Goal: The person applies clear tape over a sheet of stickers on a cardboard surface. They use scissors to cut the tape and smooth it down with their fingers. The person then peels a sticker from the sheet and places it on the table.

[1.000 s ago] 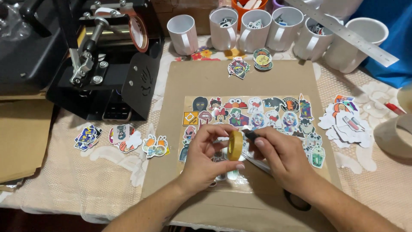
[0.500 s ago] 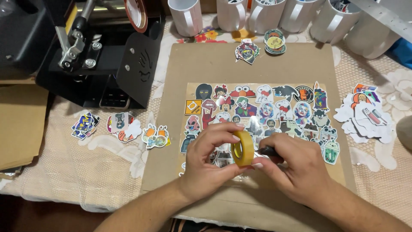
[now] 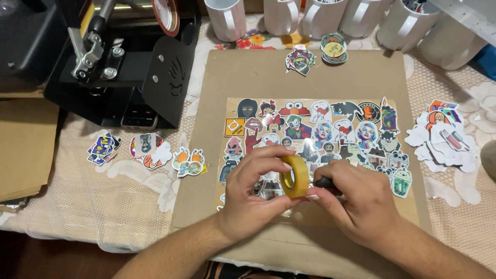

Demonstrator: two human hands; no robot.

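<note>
My left hand (image 3: 253, 199) grips a small roll of yellow tape (image 3: 295, 176), held on edge between thumb and fingers. My right hand (image 3: 356, 199) is closed around a dark handled tool (image 3: 324, 182) and its fingertips touch the roll's right side. Both hands hover over a clear sheet covered with several colourful stickers (image 3: 315, 132), which lies on a brown cardboard board (image 3: 258, 72). The hands hide the lower middle of the sheet.
A black heat press (image 3: 119, 67) stands at the back left. White mugs (image 3: 227, 18) line the far edge. Loose stickers lie left (image 3: 147, 150), top (image 3: 312, 54) and right (image 3: 444, 137) of the board. Brown paper (image 3: 23, 150) sits at the far left on a lace cloth.
The view has tilted down, so everything sits higher in frame. My hands stay together on the tape roll, with only slight finger shifts.
</note>
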